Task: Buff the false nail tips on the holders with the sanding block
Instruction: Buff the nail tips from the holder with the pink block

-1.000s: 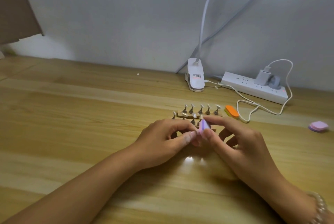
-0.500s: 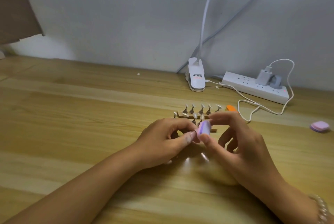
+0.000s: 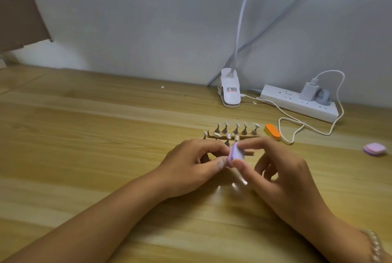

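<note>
Now we pinch the lilac sanding block in our right hand, forefinger on its top edge and thumb under its lower end, the other fingers loosely curled below. The block stands tilted on edge at the tip of that hand, raised off the wooden table. Our left hand meets it from the other side: its fingers are curled and its thumb tip lies just beside the block's lower end, but whatever it may pinch is hidden behind the fingers, so we cannot tell whether it grips anything.

Just beyond both sets of fingertips stand the false nail tips on their holders, a back row of five small upright stands with more tips on a low strip in front of them, partly covered by our fingers. Beyond the right hand's knuckles, next to the last holder, lies an orange block. Well out past the right hand lies a pink block. Farther off, by the wall, are a white lamp clamp and a power strip with a white cable looping from it. A beaded bracelet circles the right wrist.
</note>
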